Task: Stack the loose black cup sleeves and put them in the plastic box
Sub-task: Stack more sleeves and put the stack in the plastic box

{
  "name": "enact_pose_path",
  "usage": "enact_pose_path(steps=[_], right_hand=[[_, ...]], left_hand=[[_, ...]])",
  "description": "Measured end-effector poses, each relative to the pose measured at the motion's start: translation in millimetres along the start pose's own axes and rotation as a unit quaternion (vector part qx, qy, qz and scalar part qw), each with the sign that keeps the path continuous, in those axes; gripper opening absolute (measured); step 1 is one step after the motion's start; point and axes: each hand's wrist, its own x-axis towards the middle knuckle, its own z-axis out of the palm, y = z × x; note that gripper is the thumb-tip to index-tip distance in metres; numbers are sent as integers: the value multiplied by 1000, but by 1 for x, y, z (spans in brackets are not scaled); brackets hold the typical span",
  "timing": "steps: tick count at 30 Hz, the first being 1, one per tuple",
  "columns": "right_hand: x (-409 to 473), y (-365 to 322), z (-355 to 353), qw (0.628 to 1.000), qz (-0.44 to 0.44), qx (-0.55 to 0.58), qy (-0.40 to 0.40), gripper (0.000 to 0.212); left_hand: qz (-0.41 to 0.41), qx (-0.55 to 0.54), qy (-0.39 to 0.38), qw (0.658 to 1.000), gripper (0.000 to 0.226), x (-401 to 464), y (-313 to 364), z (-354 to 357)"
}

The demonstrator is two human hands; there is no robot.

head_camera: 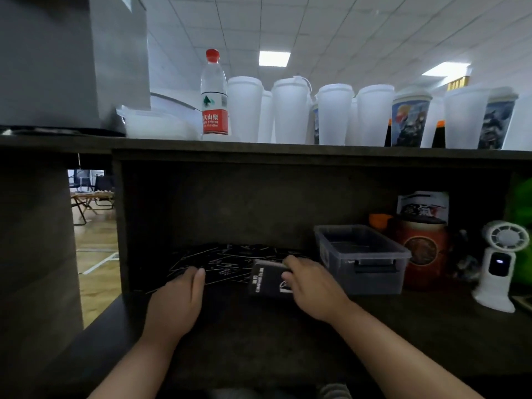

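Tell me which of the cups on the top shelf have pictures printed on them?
The cup right of centre and the one near the right end carry colourful printed artwork; a third printed one peeks out behind. The others are plain white.

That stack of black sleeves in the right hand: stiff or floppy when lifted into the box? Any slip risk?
Probably fairly stiff as a block: the stack of sleeves shows flat faces and a square edge in the right hand. Likely light, being thin card like the loose sleeves. Nothing visibly binds it, so sheets may slide or fan out unless squeezed.
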Motion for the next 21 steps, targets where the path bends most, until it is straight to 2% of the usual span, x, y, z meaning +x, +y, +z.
enact_pose_path(steps=[5,8,11,18,21], right_hand=[[-9,40,-10,995,7,-99,-6,25],[-17,27,9,996,23,-85,-10,28],[-21,14,31,995,79,-55,28,34],[-18,15,35,993,86,-46,64,37],[-18,14,36,993,88,-51,56,54]], left_hand=[[4,4,-24,1000,40,2,-1,3],[-3,8,-28,1000,37,1,2,2],[-12,14,-28,999,33,-2,3,3],[57,89,-20,994,17,29,28,36],[126,144,-65,979,11,50,36,65]])
